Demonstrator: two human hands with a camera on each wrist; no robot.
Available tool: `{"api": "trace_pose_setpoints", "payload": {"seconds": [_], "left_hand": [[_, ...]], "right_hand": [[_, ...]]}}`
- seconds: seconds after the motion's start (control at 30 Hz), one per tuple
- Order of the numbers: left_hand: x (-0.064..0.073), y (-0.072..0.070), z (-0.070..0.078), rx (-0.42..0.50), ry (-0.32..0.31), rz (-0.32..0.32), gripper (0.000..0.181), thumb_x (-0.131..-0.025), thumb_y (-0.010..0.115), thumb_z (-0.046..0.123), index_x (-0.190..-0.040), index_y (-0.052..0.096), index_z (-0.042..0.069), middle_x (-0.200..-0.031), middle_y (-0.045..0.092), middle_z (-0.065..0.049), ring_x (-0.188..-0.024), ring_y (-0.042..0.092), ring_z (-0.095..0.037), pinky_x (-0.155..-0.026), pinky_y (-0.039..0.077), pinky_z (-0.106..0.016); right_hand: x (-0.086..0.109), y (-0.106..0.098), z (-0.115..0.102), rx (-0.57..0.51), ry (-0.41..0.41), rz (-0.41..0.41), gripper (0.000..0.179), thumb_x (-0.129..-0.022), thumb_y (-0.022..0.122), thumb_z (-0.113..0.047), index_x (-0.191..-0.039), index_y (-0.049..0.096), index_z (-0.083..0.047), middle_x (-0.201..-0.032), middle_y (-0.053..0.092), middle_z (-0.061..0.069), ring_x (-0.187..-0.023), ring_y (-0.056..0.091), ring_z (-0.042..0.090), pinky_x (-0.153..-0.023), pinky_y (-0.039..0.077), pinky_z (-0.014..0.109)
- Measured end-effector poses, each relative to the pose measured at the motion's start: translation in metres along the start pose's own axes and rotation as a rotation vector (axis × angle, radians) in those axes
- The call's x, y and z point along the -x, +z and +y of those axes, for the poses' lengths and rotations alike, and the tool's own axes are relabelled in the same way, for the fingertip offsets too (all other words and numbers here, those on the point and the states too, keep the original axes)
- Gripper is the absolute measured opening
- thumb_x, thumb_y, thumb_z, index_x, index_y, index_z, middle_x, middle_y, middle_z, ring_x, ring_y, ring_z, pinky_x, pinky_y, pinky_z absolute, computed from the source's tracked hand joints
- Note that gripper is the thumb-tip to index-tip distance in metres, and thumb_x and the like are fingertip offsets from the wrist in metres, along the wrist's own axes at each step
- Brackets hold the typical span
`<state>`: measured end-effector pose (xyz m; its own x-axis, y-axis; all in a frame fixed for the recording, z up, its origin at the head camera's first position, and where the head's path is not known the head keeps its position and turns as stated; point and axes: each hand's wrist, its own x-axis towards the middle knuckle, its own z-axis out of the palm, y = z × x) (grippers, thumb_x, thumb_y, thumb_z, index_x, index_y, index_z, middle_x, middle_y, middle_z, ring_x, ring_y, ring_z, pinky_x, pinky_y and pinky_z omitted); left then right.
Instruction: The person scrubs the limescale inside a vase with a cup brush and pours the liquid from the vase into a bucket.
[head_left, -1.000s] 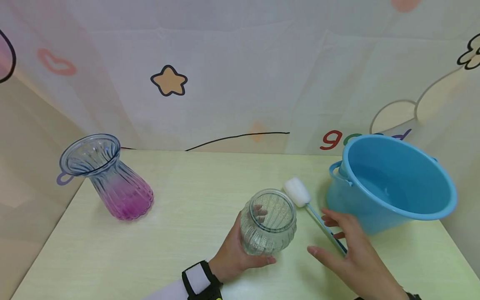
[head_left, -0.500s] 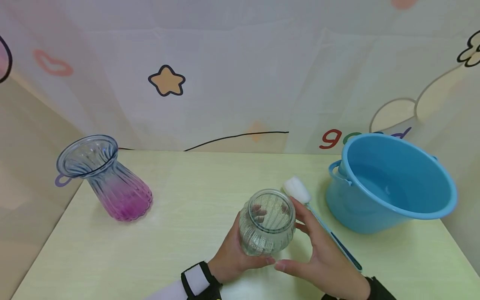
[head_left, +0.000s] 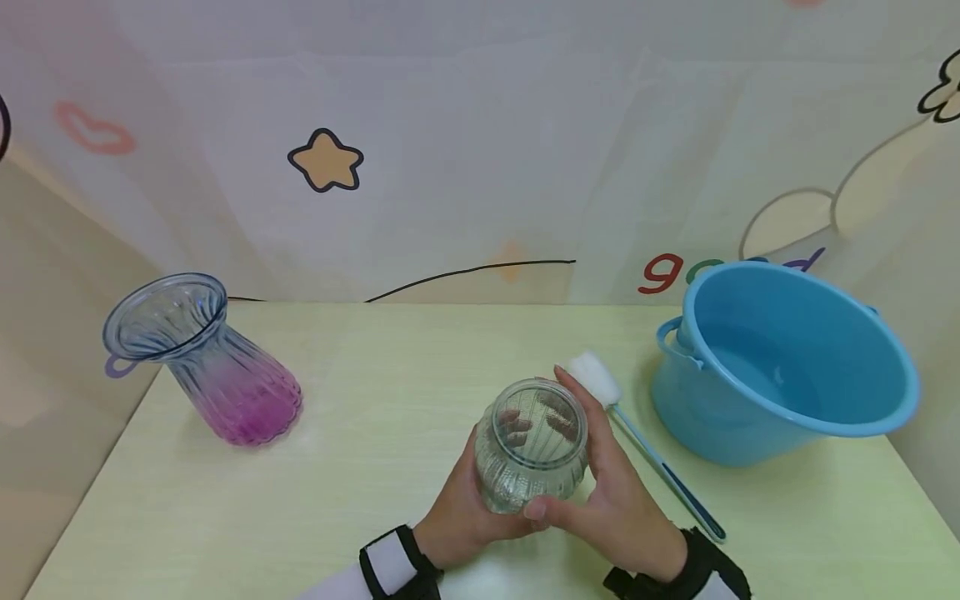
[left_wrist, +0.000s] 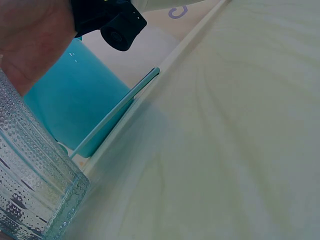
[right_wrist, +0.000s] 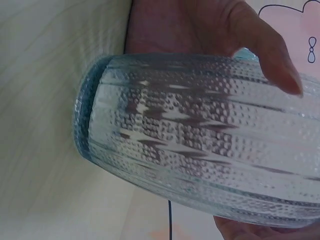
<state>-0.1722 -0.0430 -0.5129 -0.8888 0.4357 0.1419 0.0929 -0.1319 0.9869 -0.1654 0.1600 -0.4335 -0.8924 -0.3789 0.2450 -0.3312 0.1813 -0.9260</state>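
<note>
A clear ribbed glass jar (head_left: 510, 483), its open mouth facing up toward the head camera, is held between both hands at the front middle. My left hand (head_left: 453, 521) grips its left side, with the thumb across the front. On the opposite side, my right hand (head_left: 615, 517) holds the jar, fingers along the side and thumb at the lower front, overlapping the left thumb. Dimpled glass and a thick base of the jar (right_wrist: 165, 130) show in the right wrist view. Just right of the hands lies a sponge bottle brush (head_left: 596, 379) with a white head and blue handle.
A light blue bucket (head_left: 720, 421) stands at the right, beyond the brush. On the left is a flared glass vase (head_left: 243, 396), blue at the top and pink below. The pale table (head_left: 375, 400) meets a printed cloth backdrop (head_left: 465, 150) at the back.
My right hand has moved left from above the brush handle to the jar and now holds its right side. The left hand keeps its grip.
</note>
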Motion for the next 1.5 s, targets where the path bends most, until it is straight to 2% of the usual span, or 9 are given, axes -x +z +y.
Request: {"api": "trace_pose_setpoints", "payload": {"seconds": [0.1, 0.3, 0.5, 0.67, 0.93, 1.2, 1.5], "left_hand": [[-0.0008, 0.0004, -0.0005, 0.003, 0.008, 0.001, 0.106, -0.077, 0.089, 0.010, -0.158, 0.026, 0.032, -0.155, 0.047, -0.001, -0.140, 0.049, -0.029, -0.117, 0.040, -0.032], [-0.0011, 0.0007, 0.0003, -0.015, 0.027, 0.007, 0.107, -0.076, 0.090, 0.010, -0.158, 0.026, 0.032, -0.153, 0.050, 0.001, -0.138, 0.050, -0.029, -0.116, 0.041, -0.033], [-0.0002, 0.0004, 0.0003, -0.037, 0.019, 0.017, 0.108, -0.075, 0.090, 0.011, -0.159, 0.025, 0.033, -0.153, 0.049, 0.001, -0.139, 0.051, -0.027, -0.117, 0.042, -0.034], [0.0004, 0.0010, 0.0009, -0.050, 0.002, 0.020, 0.109, -0.075, 0.091, 0.012, -0.159, 0.025, 0.033, -0.154, 0.049, 0.000, -0.140, 0.050, -0.027, -0.117, 0.041, -0.033], [-0.0003, 0.0014, 0.0008, -0.064, 0.014, 0.024, 0.110, -0.075, 0.091, 0.011, -0.160, 0.024, 0.034, -0.154, 0.049, 0.002, -0.139, 0.051, -0.028, -0.116, 0.042, -0.033], [0.0001, 0.0007, 0.0008, -0.095, 0.019, 0.026, 0.110, -0.075, 0.091, 0.013, -0.160, 0.025, 0.034, -0.154, 0.049, 0.002, -0.139, 0.051, -0.027, -0.117, 0.042, -0.033], [0.0001, 0.0014, 0.0049, -0.063, -0.024, 0.020, 0.108, -0.075, 0.090, 0.011, -0.158, 0.026, 0.034, -0.156, 0.046, 0.002, -0.142, 0.048, -0.025, -0.118, 0.040, -0.034]], "right_hand": [[-0.0006, 0.0018, -0.0004, 0.018, 0.025, -0.005, 0.103, -0.084, 0.084, -0.020, -0.163, 0.018, -0.031, -0.161, 0.039, -0.002, -0.146, 0.037, 0.026, -0.111, 0.027, 0.078], [-0.0006, 0.0032, -0.0014, -0.001, 0.057, -0.019, 0.103, -0.083, 0.082, -0.012, -0.162, 0.019, -0.033, -0.159, 0.040, -0.002, -0.143, 0.040, 0.024, -0.114, 0.026, 0.073], [-0.0004, 0.0034, -0.0005, 0.004, 0.070, -0.027, 0.102, -0.084, 0.082, -0.015, -0.162, 0.017, -0.029, -0.159, 0.039, -0.003, -0.144, 0.039, 0.026, -0.114, 0.027, 0.073], [0.0002, 0.0028, 0.0006, 0.010, 0.080, -0.036, 0.101, -0.085, 0.081, -0.018, -0.162, 0.017, -0.031, -0.159, 0.038, -0.002, -0.144, 0.038, 0.030, -0.115, 0.027, 0.075], [-0.0002, 0.0026, 0.0004, 0.022, 0.064, -0.040, 0.103, -0.084, 0.082, -0.018, -0.162, 0.016, -0.033, -0.159, 0.038, -0.002, -0.143, 0.040, 0.030, -0.113, 0.029, 0.074], [-0.0011, 0.0023, -0.0011, 0.009, 0.041, -0.039, 0.106, -0.083, 0.083, -0.016, -0.163, 0.016, -0.029, -0.159, 0.038, -0.001, -0.143, 0.039, 0.030, -0.114, 0.027, 0.074], [-0.0007, 0.0021, 0.0001, 0.017, 0.039, -0.037, 0.107, -0.082, 0.084, -0.016, -0.162, 0.015, -0.032, -0.159, 0.038, -0.002, -0.142, 0.041, 0.029, -0.113, 0.030, 0.073]]}}
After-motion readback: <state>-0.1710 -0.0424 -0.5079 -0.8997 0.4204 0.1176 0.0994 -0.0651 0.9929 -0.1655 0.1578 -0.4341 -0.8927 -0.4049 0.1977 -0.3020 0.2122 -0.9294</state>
